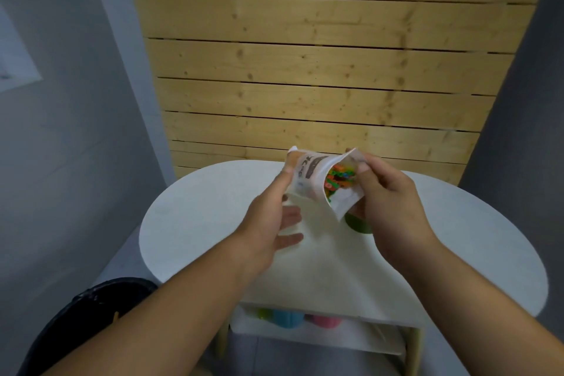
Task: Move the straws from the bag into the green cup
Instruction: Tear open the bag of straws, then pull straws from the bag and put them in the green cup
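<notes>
A white printed bag point(308, 177) is held up above the round white table point(195, 217), its mouth spread open toward me. Inside the mouth show the ends of several coloured straws point(340, 178), orange, green and red. My left hand point(271, 223) pinches the bag's left edge with thumb and forefinger, the other fingers spread below. My right hand point(387, 204) grips the bag's right edge. The green cup point(358, 224) stands on the table under the bag, mostly hidden by the bag and my right hand.
A lower shelf point(320, 336) under the table holds a blue cup point(287, 317), a pink cup point(325, 320) and a green one. A black bin point(91, 317) stands at lower left. A wooden slatted wall point(320, 70) rises behind the table.
</notes>
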`<move>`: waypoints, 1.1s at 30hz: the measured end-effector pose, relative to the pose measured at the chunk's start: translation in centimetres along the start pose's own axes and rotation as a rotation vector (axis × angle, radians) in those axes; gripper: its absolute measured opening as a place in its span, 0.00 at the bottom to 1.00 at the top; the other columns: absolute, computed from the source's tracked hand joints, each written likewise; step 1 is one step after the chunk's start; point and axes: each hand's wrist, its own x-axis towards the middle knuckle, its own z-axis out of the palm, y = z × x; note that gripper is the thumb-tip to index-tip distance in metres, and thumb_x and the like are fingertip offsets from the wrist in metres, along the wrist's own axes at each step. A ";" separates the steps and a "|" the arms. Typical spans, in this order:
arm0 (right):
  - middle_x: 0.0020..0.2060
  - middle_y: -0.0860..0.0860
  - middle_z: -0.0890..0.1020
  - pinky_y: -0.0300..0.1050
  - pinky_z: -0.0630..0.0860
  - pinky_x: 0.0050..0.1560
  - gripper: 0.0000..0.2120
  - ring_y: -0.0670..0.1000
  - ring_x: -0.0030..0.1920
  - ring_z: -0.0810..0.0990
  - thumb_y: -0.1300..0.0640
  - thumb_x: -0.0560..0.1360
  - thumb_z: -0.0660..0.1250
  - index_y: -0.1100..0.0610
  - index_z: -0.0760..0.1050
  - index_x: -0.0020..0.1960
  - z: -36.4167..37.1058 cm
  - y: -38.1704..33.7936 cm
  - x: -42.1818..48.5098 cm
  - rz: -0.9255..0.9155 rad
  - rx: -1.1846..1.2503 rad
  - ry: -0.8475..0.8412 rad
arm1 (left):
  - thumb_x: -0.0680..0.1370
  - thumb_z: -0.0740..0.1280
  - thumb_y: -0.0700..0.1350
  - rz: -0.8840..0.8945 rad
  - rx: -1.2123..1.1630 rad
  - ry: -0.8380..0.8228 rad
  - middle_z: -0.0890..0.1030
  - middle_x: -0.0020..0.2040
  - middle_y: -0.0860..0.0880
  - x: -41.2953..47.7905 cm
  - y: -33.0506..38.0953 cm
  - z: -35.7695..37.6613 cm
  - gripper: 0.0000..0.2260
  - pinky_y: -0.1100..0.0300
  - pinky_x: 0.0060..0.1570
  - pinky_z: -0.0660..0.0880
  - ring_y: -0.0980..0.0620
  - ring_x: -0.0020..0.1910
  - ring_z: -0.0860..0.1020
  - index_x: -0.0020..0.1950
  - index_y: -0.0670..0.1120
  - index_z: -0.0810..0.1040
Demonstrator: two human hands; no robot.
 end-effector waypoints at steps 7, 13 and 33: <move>0.52 0.60 0.86 0.54 0.83 0.48 0.13 0.57 0.49 0.86 0.61 0.83 0.57 0.61 0.79 0.59 -0.3 0.2 0.2 0.280 0.365 -0.138 | 0.79 0.65 0.62 -0.089 -0.680 -0.283 0.80 0.66 0.38 4.1 -2.0 0.0 0.26 0.41 0.69 0.71 0.38 0.66 0.78 0.70 0.46 0.77; 0.53 0.60 0.86 0.58 0.80 0.51 0.17 0.62 0.51 0.85 0.51 0.83 0.55 0.60 0.76 0.62 -1.3 0.6 0.4 0.456 0.562 -0.075 | 0.79 0.69 0.51 0.202 -0.574 -0.085 0.84 0.60 0.42 4.0 0.5 0.3 0.19 0.45 0.59 0.79 0.42 0.60 0.83 0.67 0.44 0.79; 0.53 0.60 0.85 0.56 0.80 0.53 0.27 0.60 0.54 0.84 0.42 0.84 0.50 0.61 0.76 0.65 0.2 2.8 1.1 0.604 0.601 0.087 | 0.74 0.72 0.40 0.343 -0.161 -0.244 0.85 0.58 0.45 1.8 0.2 0.5 0.18 0.41 0.59 0.79 0.44 0.58 0.83 0.64 0.46 0.79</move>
